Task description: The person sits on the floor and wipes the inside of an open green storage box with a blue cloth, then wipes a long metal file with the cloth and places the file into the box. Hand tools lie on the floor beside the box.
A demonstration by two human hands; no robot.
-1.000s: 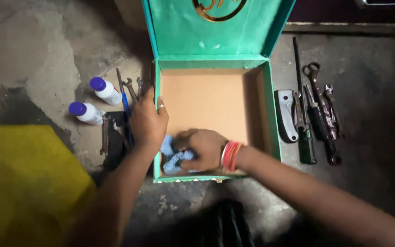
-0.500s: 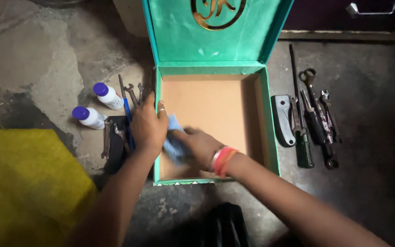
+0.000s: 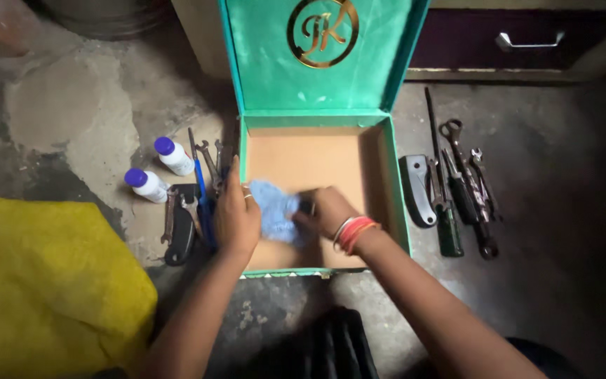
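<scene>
I see my right hand [image 3: 325, 210] closed on a blue cloth [image 3: 275, 214] inside the green box [image 3: 398, 203]; my left hand [image 3: 236, 214] rests open, probably against its left wall.

You are working in dim, uneven light. The brightest patch falls on the green box [image 3: 317, 63] lid beyond your fingers [image 3: 236, 184]; its gold emblem shines faintly. Right of them the tools [image 3: 457, 196] sink into shadow. The blue cloth [image 3: 275, 210] between your hands is slightly blurred, and the picture's corners darken.

Head view, steeply down, near.
</scene>
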